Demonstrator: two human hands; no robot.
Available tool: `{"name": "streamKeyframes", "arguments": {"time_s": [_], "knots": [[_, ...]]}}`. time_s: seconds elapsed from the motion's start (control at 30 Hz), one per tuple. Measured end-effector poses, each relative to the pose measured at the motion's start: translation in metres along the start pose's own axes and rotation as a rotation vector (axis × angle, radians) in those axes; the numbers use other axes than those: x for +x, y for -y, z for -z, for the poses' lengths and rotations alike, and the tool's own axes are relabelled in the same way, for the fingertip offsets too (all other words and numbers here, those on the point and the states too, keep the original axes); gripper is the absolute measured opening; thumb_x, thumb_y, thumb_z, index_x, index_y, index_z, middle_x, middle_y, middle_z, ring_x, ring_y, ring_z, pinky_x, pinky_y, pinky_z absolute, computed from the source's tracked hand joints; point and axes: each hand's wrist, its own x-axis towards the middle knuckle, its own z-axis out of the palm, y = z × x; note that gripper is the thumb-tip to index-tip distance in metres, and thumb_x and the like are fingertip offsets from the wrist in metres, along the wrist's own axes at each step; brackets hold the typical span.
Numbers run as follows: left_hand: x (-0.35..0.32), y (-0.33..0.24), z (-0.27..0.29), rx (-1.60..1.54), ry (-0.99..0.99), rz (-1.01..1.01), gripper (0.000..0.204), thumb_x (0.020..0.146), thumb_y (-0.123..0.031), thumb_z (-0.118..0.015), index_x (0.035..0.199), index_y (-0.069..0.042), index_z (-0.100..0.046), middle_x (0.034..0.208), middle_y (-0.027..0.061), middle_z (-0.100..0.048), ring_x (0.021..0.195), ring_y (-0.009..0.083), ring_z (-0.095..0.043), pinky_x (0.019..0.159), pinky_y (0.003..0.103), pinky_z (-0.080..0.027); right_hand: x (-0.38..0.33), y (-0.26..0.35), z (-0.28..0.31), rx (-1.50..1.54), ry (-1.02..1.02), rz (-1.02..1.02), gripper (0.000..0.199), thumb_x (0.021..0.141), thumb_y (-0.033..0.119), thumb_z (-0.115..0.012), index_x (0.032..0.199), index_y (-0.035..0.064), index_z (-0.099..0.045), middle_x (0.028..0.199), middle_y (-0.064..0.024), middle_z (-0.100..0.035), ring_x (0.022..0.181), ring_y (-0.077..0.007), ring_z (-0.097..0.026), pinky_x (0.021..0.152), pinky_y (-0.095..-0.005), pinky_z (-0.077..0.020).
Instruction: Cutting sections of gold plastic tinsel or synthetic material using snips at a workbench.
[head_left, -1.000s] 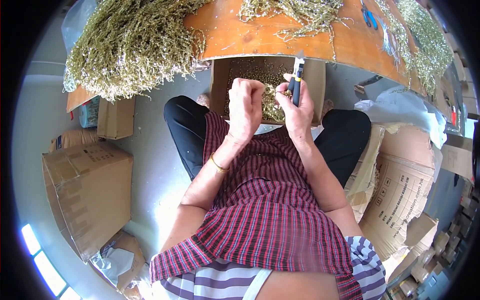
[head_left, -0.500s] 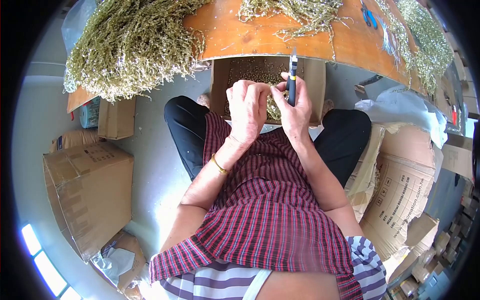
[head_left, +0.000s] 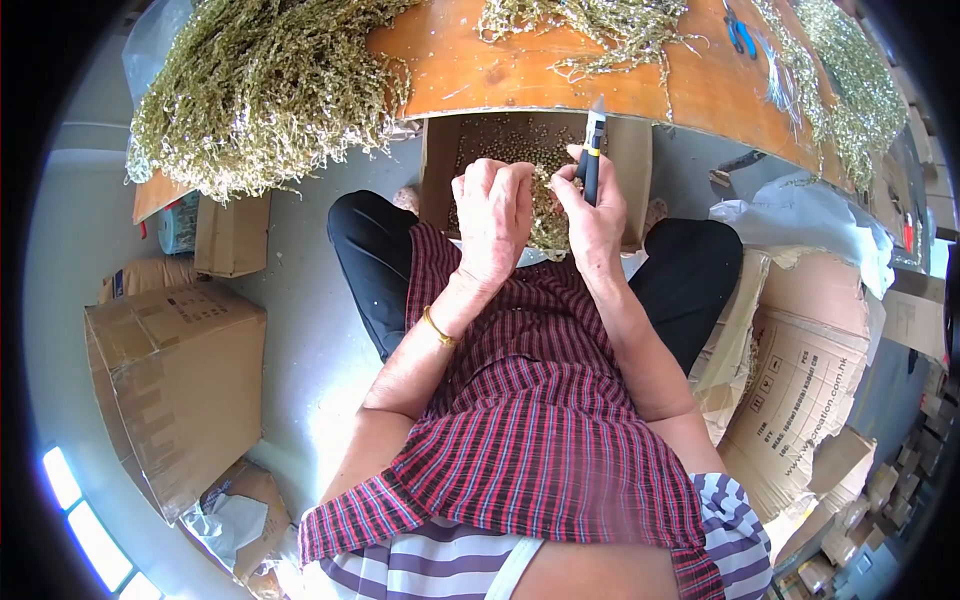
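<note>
My right hand point(head_left: 598, 228) is closed around a black utility knife point(head_left: 592, 158) with a yellow band, its blade pointing away toward the table edge. The thumb and fingertips of that hand are bent in beside the knife. My left hand point(head_left: 490, 222) is closed beside it, fingers curled down and the back of the hand facing up; whatever its fingertips hold is hidden. Both hands are over an open cardboard box point(head_left: 436, 170). In the box lie many small gold beads point(head_left: 500, 135) and glittery gold-green strands point(head_left: 547, 222).
The wooden table point(head_left: 460, 80) curves in front, above the box. On it lie a large heap of gold-green strands point(head_left: 265, 95), a smaller bundle point(head_left: 600, 20) and blue-handled pliers point(head_left: 740, 38). Cardboard boxes point(head_left: 185, 385) stand at left, torn cardboard point(head_left: 800, 360) at right.
My right hand has shifted slightly right, away from my left, and the knife leans a little more to the right. The left hand has barely moved.
</note>
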Motion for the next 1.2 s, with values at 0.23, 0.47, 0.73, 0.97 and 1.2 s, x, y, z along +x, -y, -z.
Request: {"name": "streamKeyframes", "arguments": {"time_s": [0.23, 0.47, 0.73, 0.97, 1.2], "knots": [[0.005, -0.004, 0.007, -0.090, -0.015, -0.037, 0.017, 0.071, -0.001, -0.061, 0.086, -0.009, -0.056, 0.074, 0.0039, -0.051, 0.071, 0.0205, -0.050, 0.065, 0.032, -0.037, -0.001, -0.005, -0.003, -0.127, 0.055, 0.173, 0.036, 0.077, 0.004, -0.065, 0.110, 0.0061, -0.050, 0.083, 0.0008, -0.053, 0.076, -0.0038, -0.050, 0.066, -0.0171, -0.0432], [0.003, -0.003, 0.009, -0.226, 0.002, -0.015, 0.019, 0.071, 0.003, -0.061, 0.085, -0.007, -0.054, 0.078, 0.0068, -0.055, 0.071, 0.0229, -0.052, 0.065, 0.032, -0.041, 0.000, -0.004, -0.003, -0.053, 0.087, 0.112, 0.036, 0.078, 0.004, -0.063, 0.111, 0.0068, -0.049, 0.084, 0.0007, -0.053, 0.075, -0.0039, -0.050, 0.064, -0.0167, -0.0422], [-0.002, -0.004, 0.005, -0.170, -0.005, -0.155, 0.025, 0.066, 0.003, -0.062, 0.087, -0.010, -0.054, 0.076, 0.0034, -0.051, 0.069, 0.0207, -0.049, 0.065, 0.032, -0.036, -0.001, -0.001, -0.004, -0.074, 0.046, 0.144, 0.033, 0.079, 0.001, -0.060, 0.109, 0.0073, -0.050, 0.083, 0.0016, -0.052, 0.072, -0.0033, -0.048, 0.063, -0.0163, -0.0409], [-0.001, -0.001, 0.005, -0.171, 0.007, -0.083, 0.024, 0.068, 0.006, -0.061, 0.087, -0.007, -0.055, 0.074, 0.0036, -0.053, 0.068, 0.0182, -0.051, 0.066, 0.030, -0.040, 0.003, -0.002, -0.003, -0.075, 0.041, 0.182, 0.031, 0.079, 0.000, -0.058, 0.108, 0.0064, -0.051, 0.083, 0.0019, -0.053, 0.071, -0.0033, -0.048, 0.062, -0.0169, -0.0411], [0.007, 0.008, 0.012, -1.053, 0.372, 0.581, 0.024, 0.084, -0.008, -0.053, 0.107, -0.002, -0.055, 0.082, 0.0009, -0.047, 0.073, 0.0095, -0.047, 0.068, 0.023, -0.041, 0.007, 0.006, 0.007, 0.119, 0.105, -0.058, 0.031, 0.079, 0.001, -0.056, 0.109, 0.0045, -0.050, 0.083, -0.0003, -0.054, 0.067, -0.0053, -0.050, 0.057, -0.0187, -0.0424]]}}
